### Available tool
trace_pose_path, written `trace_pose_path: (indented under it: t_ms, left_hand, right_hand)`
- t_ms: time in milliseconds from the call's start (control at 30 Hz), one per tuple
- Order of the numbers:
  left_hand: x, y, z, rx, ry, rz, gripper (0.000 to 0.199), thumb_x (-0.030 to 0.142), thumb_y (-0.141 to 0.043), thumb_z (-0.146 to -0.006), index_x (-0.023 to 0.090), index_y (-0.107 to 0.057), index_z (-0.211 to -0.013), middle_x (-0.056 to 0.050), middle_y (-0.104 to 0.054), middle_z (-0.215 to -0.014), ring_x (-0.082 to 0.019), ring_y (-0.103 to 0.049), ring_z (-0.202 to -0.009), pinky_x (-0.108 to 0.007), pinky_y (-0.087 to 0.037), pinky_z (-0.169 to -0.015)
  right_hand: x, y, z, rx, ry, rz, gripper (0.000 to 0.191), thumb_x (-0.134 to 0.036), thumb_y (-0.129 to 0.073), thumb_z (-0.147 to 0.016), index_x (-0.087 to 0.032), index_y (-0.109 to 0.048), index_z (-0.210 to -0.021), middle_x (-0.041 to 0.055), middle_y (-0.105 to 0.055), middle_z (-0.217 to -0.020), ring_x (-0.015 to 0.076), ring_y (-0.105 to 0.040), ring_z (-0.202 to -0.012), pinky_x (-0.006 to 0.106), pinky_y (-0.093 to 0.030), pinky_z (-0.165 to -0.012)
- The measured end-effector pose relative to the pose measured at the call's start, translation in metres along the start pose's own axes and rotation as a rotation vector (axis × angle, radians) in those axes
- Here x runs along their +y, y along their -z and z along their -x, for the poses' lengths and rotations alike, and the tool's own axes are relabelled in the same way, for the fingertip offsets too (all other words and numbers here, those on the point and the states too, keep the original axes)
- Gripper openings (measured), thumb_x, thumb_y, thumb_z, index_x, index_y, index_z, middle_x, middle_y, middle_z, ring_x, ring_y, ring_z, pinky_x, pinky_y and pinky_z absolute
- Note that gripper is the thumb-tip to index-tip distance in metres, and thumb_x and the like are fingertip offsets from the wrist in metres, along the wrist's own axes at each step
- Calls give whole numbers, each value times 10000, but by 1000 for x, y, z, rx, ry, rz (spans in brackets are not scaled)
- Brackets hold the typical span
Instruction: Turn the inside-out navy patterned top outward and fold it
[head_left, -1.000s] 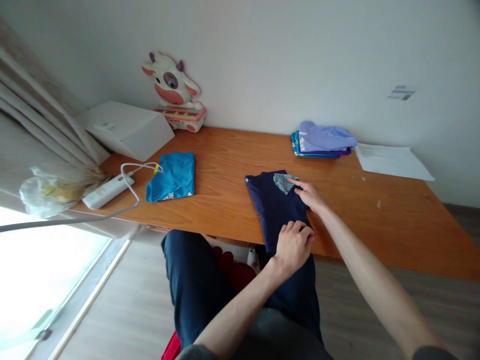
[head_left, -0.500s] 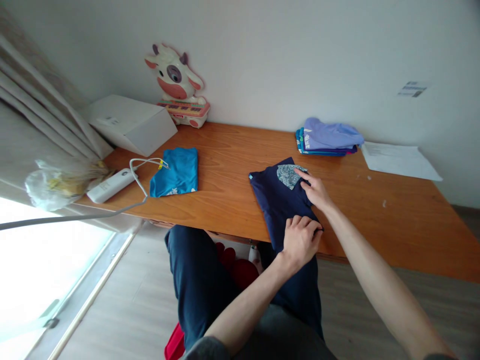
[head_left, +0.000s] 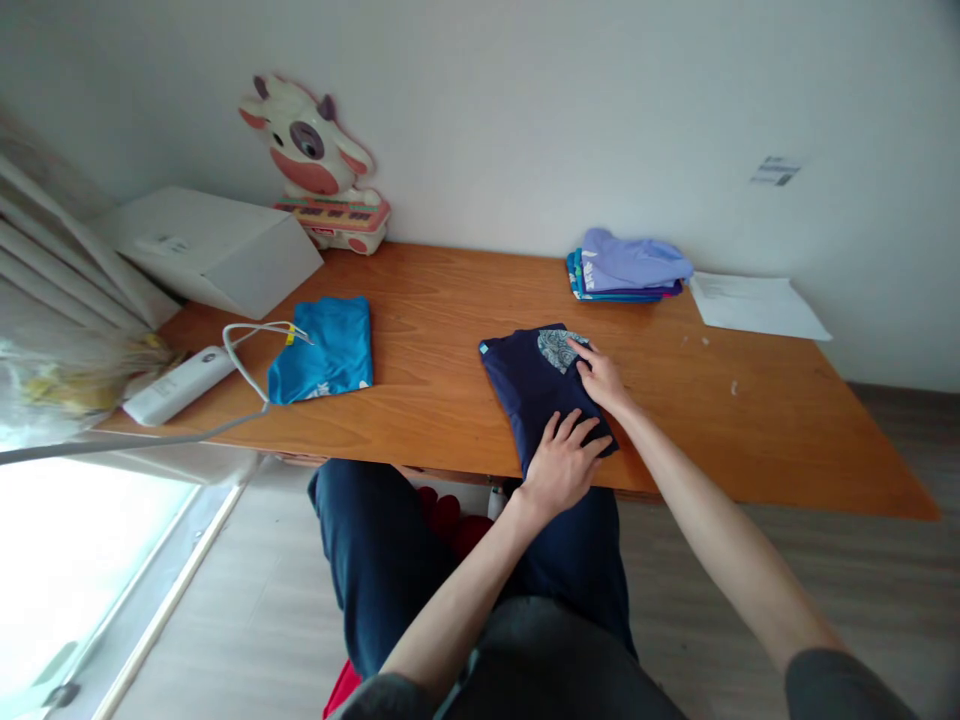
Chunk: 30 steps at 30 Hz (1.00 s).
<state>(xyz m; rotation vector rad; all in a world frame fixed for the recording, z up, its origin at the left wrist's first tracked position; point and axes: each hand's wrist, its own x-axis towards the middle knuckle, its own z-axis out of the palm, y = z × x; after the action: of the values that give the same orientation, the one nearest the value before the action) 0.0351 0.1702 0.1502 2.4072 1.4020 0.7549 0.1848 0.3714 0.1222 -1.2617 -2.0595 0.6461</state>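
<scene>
The left hand (head_left: 561,462) lies flat on the near end of the folded navy shirt (head_left: 536,385), fingers spread and pressing down, gripping nothing. That end sits right at the edge of the table (head_left: 450,400) — a push toward the body could probably drag the fold off or rumple it. Farther along, the right hand (head_left: 600,378) rests on the shirt's right side beside its pale printed patch, fingers loosely extended — touching, not pinching.
</scene>
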Motion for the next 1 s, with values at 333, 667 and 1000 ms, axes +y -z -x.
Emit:
trace_pose_path:
  t_ms: [333, 667, 1000]
  left_hand:
    - [-4, 14, 17, 25, -3, 67, 499, 177, -511, -1083, 312, -582, -1558, 17, -607, -1632, -271, -415, -1612, -581, -254, -1375]
    - [-1, 43, 69, 91, 327, 86, 409, 76, -699, -829, 286, -737, -1177, -62, -756, -1168, -314, -639, -1139, -510, -491, -972]
    - [-7, 43, 87, 139, 374, 102, 161, 163, -700, -975, 285, -762, -1060, -43, -762, -1088, -277, -632, -1068, -479, -462, -943]
  right_hand:
    - [-3, -3, 6, 58, 48, 66, 602, -199, -489, -1010, -223, -607, -1600, 89, -594, -1626, 290, -594, -1476, 481, -446, -1291]
    - [0, -6, 6, 64, 43, 65, 603, -226, -552, -991, -251, -623, -1589, 76, -589, -1631, 302, -602, -1465, 498, -429, -1307]
    - [-6, -8, 8, 71, 56, 129, 572, -316, -552, -1029, -229, -622, -1590, 113, -591, -1619, 325, -617, -1444, 507, -459, -1283]
